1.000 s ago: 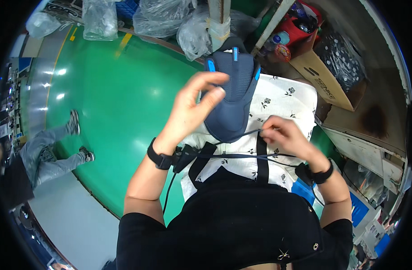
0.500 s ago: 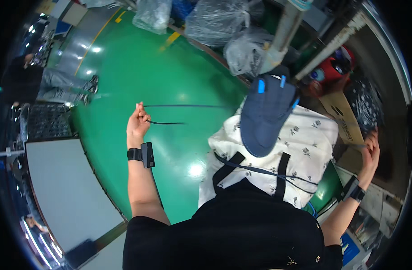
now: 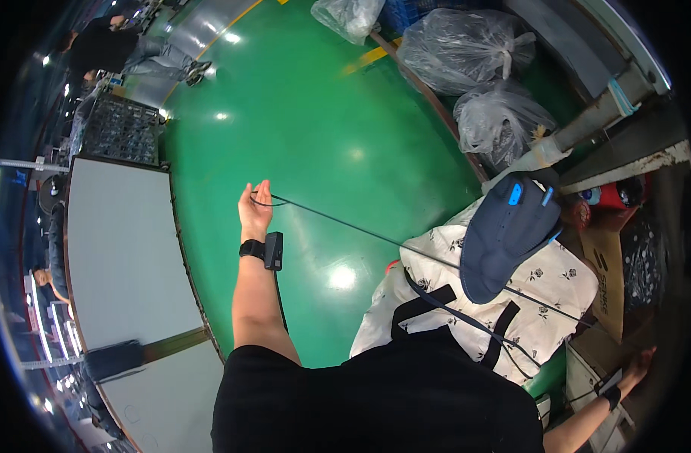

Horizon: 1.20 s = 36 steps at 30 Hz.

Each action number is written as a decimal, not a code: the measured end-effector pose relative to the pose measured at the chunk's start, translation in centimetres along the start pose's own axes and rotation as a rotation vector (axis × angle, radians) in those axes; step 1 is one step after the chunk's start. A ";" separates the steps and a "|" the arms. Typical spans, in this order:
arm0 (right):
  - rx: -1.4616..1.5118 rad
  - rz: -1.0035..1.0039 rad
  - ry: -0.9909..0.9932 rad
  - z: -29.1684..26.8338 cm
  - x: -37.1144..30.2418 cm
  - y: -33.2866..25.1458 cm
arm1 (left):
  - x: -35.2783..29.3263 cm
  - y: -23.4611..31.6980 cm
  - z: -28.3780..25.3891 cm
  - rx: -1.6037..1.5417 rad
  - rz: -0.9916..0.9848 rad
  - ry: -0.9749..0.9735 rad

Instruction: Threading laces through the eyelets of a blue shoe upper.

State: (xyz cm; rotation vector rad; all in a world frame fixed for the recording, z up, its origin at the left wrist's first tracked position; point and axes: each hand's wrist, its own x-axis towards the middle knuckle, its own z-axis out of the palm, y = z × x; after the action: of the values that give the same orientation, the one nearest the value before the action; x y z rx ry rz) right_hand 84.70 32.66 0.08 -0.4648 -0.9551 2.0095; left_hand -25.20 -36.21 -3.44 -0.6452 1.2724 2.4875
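Observation:
My left hand point(image 3: 256, 205), raised over the green floor, pinches a thin dark cord point(image 3: 345, 226) that makes a small loop at its fingers. The cord runs taut to the right, passes behind a dark blue padded thing with bright blue tabs point(image 3: 496, 245), and crosses a white flower-printed cloth point(image 3: 564, 283) with black straps point(image 3: 424, 309). The kind of the padded thing is unclear. At the far right, my right hand point(image 3: 640, 368) is closed where the cord's line ends. Shadow partly hides its fingers. Dark bands lie across the cloth near my body.
A pale grey board point(image 3: 126, 264) stands at the left. Clear plastic bags point(image 3: 466, 53) lie beyond a rail at the back. At the right are a metal post point(image 3: 587, 136), an open cardboard box point(image 3: 606, 279) and a dark filled bag point(image 3: 641, 260). Another person point(image 3: 107, 49) is far left.
The view has turned, so the scene sits differently in it. The cord now stretches in one line between the hands; its loose end at my left hand has become a loop. My right hand is lower.

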 end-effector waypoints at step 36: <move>-0.969 0.310 0.124 53.5 10.5 41.6 | -27.6 -23.5 21.0 1.651 1.347 -1.275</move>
State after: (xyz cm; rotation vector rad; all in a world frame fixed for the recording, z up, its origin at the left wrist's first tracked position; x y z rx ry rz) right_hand 23.37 2.07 2.63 -1.2990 -1.8365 1.6178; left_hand 3.24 -6.55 4.92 2.1236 2.3610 0.5809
